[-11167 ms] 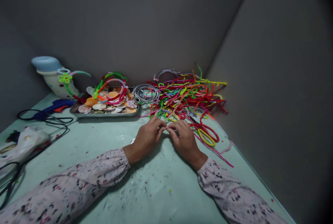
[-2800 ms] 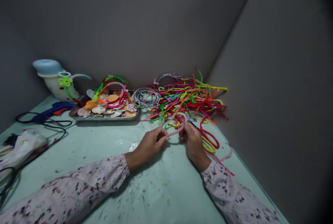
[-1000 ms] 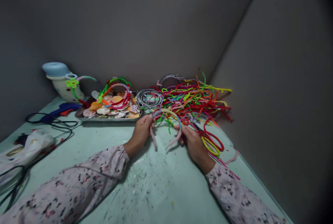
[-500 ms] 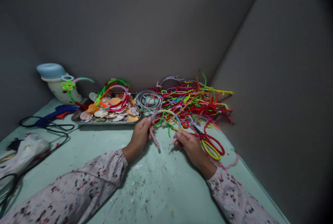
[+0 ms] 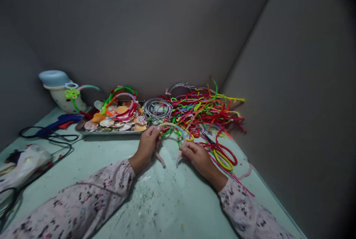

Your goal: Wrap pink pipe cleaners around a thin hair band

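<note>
Between my hands arches a headband wrapped in pipe cleaner (image 5: 170, 124), pale yellow at the top, blue toward the right and pink at its ends. My left hand (image 5: 147, 144) pinches its left side, and a pink end hangs below the fingers. On the right side, my right hand (image 5: 197, 156) grips near the other end, whose tip pokes out under the fingertips. Scissors with red and yellow handles (image 5: 224, 157) lie just right of my right hand. Behind the headband spreads a heap of bright pipe cleaners (image 5: 205, 107).
A metal tray (image 5: 114, 133) of seashells (image 5: 107, 121) holds wrapped headbands (image 5: 130, 115). Grey wire hoops (image 5: 147, 109) lie beside it. At left are a blue glue gun (image 5: 57, 124) with a black cord, a blue-lidded bottle (image 5: 62, 92) and a white plastic bag (image 5: 32, 159). Grey panels enclose the table.
The headband has come slightly lower and its arch shows flatter, with the pale yellow part now near my left fingers. Both hands keep their hold.
</note>
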Motion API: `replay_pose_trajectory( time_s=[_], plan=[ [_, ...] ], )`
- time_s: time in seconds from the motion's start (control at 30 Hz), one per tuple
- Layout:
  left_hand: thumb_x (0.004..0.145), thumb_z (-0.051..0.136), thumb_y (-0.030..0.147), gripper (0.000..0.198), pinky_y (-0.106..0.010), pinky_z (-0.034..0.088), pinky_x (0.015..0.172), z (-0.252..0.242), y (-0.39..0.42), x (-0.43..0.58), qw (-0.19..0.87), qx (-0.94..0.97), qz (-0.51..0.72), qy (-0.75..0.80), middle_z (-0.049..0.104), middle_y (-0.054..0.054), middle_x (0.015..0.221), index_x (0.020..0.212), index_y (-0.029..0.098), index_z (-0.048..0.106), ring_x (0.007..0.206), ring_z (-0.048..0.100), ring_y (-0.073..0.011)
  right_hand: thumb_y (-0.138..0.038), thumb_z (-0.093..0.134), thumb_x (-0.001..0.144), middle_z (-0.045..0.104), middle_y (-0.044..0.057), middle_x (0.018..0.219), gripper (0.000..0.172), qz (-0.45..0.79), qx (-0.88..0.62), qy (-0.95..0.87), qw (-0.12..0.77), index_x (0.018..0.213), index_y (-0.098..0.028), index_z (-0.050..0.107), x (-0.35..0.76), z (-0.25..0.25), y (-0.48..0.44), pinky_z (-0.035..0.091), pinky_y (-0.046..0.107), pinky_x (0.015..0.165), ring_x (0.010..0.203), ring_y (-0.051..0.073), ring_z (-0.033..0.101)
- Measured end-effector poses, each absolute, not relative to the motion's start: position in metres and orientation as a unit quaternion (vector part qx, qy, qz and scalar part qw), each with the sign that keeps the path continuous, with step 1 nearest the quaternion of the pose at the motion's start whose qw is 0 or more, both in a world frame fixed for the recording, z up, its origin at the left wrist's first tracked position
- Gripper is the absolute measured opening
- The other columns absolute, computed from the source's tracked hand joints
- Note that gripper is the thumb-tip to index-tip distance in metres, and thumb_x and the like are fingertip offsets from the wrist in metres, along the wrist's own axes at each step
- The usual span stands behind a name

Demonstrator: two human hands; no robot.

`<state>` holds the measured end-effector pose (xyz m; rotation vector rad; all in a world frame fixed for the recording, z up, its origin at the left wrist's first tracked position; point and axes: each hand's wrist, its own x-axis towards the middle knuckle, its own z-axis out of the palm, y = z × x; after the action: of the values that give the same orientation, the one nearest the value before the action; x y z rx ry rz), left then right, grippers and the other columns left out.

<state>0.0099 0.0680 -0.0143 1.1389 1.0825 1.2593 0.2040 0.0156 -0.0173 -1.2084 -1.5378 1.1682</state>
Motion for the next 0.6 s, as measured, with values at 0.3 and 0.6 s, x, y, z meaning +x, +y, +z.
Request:
replay_pose_trajectory(
  time_s=[0.3,0.6],
  plan=[
    [0.084,0.05,0.056,0.041,-0.015,0.026,0.035,-0.0143,0.0682,0.0097,0.549,0.47,0.545,0.426,0.053,0.004,0.06,0.075,0.016,0.051,0.039,0.04,-0.0033,-0.034,0.059,0.083,0.063,-0.002,0.071,0.017,0.446,-0.475,-0.642,0.405,0.076,-0.019,0.062,0.2019,-0.0148,0.0103,0.042,0.025,0.064,0.066,0.014,0.055],
    [0.084,0.055,0.049,0.032,-0.021,0.045,0.057,-0.0136,0.066,0.0114,0.486,0.471,0.578,0.456,0.059,0.001,0.078,0.095,0.019,0.054,0.061,0.056,-0.0091,-0.032,0.058,0.084,0.06,-0.002,0.069,0.016,0.459,-0.478,-0.603,0.443,0.076,-0.019,0.06,0.1983,-0.0174,0.0089,0.04,0.024,0.061,0.063,0.013,0.052]
  ],
)
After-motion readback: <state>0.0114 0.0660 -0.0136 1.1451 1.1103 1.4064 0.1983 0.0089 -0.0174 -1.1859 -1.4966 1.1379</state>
